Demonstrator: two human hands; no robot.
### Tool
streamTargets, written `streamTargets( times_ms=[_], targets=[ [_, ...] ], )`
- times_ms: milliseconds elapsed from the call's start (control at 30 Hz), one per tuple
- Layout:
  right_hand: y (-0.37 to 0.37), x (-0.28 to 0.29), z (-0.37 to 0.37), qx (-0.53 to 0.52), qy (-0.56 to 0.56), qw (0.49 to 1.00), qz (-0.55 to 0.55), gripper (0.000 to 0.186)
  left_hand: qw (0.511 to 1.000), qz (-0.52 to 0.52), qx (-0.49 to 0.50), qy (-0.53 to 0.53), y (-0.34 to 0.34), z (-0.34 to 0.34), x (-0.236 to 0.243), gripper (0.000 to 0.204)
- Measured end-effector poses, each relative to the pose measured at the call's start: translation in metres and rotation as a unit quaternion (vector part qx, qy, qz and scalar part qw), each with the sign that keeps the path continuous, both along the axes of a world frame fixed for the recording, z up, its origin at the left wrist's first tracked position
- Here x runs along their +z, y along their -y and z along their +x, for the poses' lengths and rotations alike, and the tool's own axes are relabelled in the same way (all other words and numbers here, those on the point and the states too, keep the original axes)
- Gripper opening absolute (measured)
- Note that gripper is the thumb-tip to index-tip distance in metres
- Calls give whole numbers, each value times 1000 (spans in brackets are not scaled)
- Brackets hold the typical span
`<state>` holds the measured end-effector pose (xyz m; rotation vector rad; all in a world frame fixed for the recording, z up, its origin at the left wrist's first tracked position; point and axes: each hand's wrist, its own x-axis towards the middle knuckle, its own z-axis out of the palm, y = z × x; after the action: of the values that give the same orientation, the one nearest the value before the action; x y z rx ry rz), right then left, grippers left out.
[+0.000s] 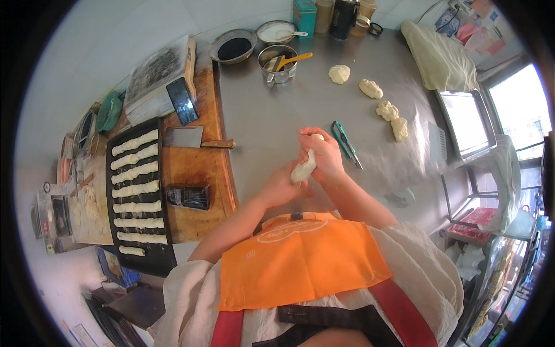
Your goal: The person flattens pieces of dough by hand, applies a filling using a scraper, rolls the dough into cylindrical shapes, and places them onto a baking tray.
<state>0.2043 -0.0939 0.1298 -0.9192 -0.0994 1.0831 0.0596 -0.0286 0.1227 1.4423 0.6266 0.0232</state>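
Just above the steel table, both my hands are closed around a pale piece of dough. My left hand holds its lower end. Over its upper end my right hand is wrapped, fingers curled, hiding part of the dough. To the right of my hands lies a green utility knife. Several loose dough lumps run across the far right of the table, among them a round dough lump. On the left, a black baking tray carries a column of long, twisted dough strips.
A cleaver, a phone and a dark wrapped block rest on the wooden board. Farther back are a metal pot with a yellow-handled brush, and a bowl of white powder. An empty-looking pale tray stands right.
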Motion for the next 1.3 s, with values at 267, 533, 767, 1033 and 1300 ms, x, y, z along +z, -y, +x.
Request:
streamTargets(
  times_ms=[267,533,767,1033,1300],
  targets=[
    [8,-85,25,6,103,990,-95,32,914,307,-193,-184,-36,0,-36,47],
    [6,-134,-20,133,851,463,-208,63,882,464,69,-50,-61,0,-124,58],
    [48,-85,-40,371,825,382,-187,82,834,502,-181,-138,19,-73,-91,80],
    [-37,-123,13,341,787,492,-150,70,891,414,179,-56,-61,-12,-80,48],
    [16,-71,-15,373,340,810,-299,37,819,-460,327,102,-17,-9,-93,19]
  ],
)
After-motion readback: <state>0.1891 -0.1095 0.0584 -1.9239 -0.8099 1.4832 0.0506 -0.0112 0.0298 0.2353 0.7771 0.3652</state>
